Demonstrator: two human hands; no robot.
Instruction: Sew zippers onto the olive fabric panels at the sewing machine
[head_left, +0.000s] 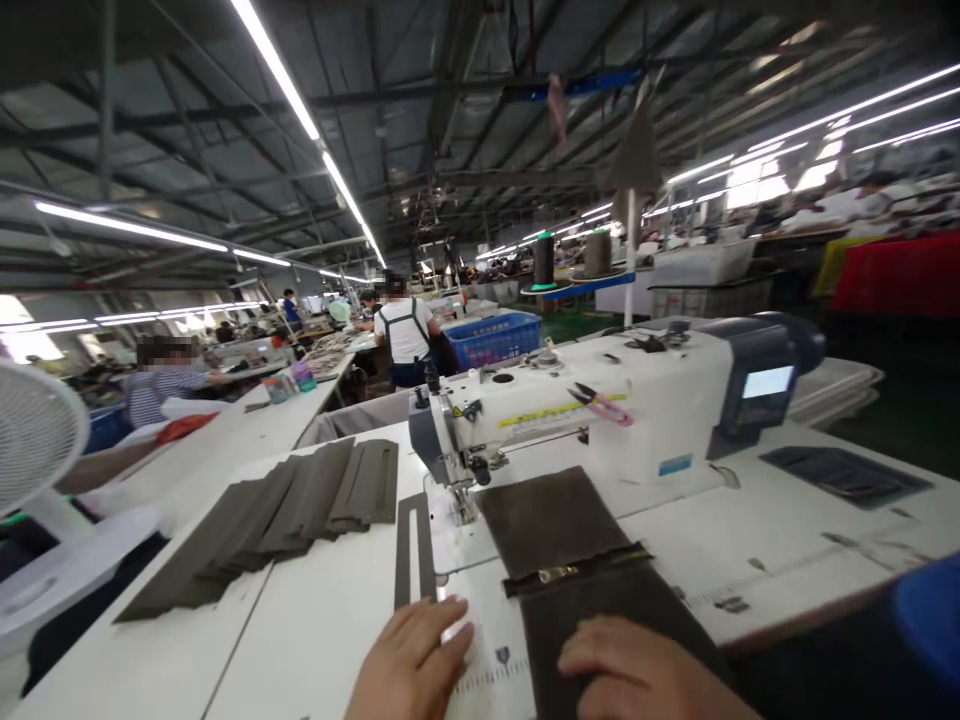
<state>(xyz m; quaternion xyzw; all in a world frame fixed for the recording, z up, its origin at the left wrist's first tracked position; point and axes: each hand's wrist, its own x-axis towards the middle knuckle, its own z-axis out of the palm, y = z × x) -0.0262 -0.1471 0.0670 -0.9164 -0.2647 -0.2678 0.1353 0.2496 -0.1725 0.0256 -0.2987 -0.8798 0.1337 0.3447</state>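
Left hand (412, 660) hid the near end of the slotted strip (403, 550); right hand (645, 670) covered part of the zippered panel (592, 610). Both got cropped below. Fan (34, 440) ran off left. Screen (767, 382) seemed washed out, unreadable.

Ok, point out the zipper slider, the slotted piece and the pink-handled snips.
Zipper slider (556, 574): head view, on its metal body.
Slotted piece (427, 545): head view, on its right-hand strip.
Pink-handled snips (599, 402): head view, near where blades meet handles.

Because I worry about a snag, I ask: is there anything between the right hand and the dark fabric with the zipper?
Nothing visible: the right hand lies over the near part of the dark fabric and seems to touch it. The zipper crosses the fabric beyond the hand.
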